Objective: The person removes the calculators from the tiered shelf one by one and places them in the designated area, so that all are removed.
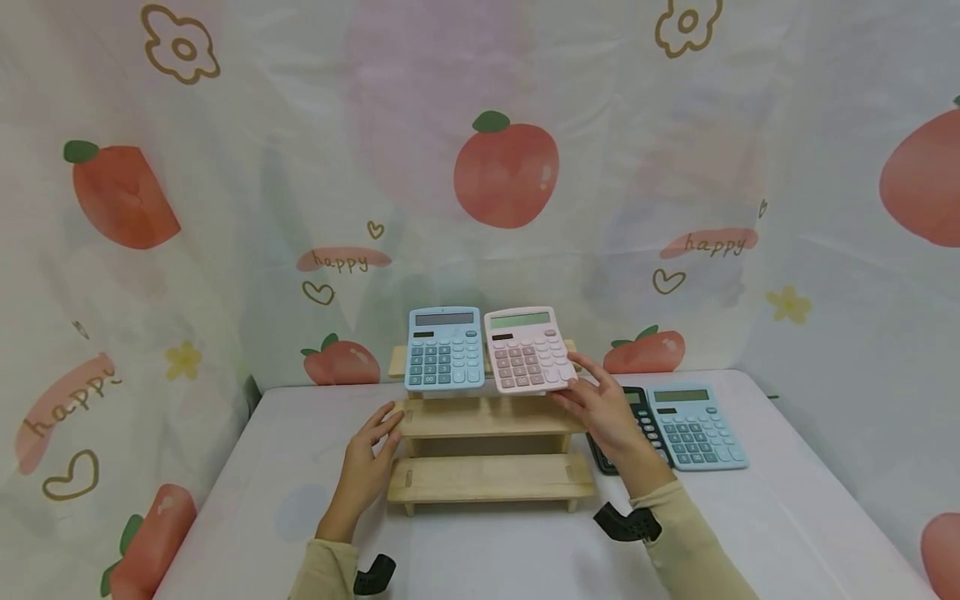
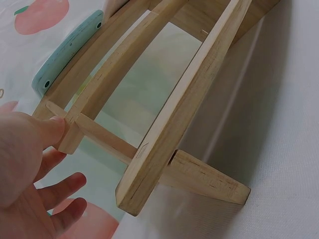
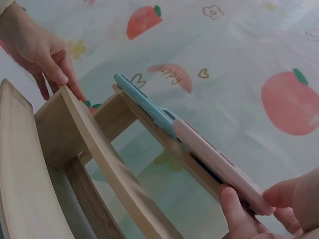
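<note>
A three-tier wooden stand [image 1: 491, 417] stands on the table. At the left end of its middle tier, my left hand [image 1: 366, 467] pinches the board [image 2: 72, 127] between thumb and forefinger; the other fingers are spread. A pink calculator [image 1: 527, 354] leans on the top tier, its lower right corner pinched by my right hand [image 1: 600, 408]. It sits slightly tilted beside a light blue calculator [image 1: 445, 350] on the same tier. From the right wrist view, the pink calculator [image 3: 214, 162] overlaps the blue one's edge, and my right thumb and fingers [image 3: 233, 211] hold its near end.
Right of the stand, another blue calculator [image 1: 696, 429] lies on the white table [image 1: 780, 500] beside a black calculator [image 1: 652, 421], partly hidden behind my right hand. A fruit-printed cloth [image 1: 585, 208] hangs behind and at both sides. Black straps with cameras sit at both wrists.
</note>
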Available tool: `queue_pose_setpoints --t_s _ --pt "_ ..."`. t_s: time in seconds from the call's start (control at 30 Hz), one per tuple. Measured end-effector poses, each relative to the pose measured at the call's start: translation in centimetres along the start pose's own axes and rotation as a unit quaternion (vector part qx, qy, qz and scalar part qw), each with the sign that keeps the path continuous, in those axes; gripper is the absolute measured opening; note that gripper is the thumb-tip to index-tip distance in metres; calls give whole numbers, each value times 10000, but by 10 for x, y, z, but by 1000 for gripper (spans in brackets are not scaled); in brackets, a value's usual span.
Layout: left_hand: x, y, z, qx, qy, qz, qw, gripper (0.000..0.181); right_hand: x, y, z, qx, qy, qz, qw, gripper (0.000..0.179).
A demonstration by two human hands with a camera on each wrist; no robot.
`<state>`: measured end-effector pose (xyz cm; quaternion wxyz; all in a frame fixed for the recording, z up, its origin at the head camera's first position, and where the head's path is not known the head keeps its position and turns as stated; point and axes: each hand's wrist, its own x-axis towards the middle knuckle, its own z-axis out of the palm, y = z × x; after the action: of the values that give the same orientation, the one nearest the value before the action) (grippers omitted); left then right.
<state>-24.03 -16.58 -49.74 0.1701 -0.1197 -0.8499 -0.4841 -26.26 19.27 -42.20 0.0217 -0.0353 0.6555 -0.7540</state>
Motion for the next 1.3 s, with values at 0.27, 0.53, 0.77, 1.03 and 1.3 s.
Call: queue_pose_setpoints --t_s 0.27,0.53,0.77,1.03,1.3 --pt "0 -1 0 -18 -21 -8 10000 38 -9 -3 -7 190 -265 59 9995 59" --pt "1 0 0 -8 -19 -8 10000 37 -15 -2 -17 234 -539 65 9983 62" --pt "0 1 0 -22 -40 -61 10000 37 -23 -3 -20 171 -658 -61 9977 63" --pt "1 2 0 -14 -54 -111 9999 38 -33 -6 -24 133 -774 -223 9967 65" --pt "0 3 0 -37 -32 -76 10000 38 -42 -7 -28 52 -737 -257 9969 64"
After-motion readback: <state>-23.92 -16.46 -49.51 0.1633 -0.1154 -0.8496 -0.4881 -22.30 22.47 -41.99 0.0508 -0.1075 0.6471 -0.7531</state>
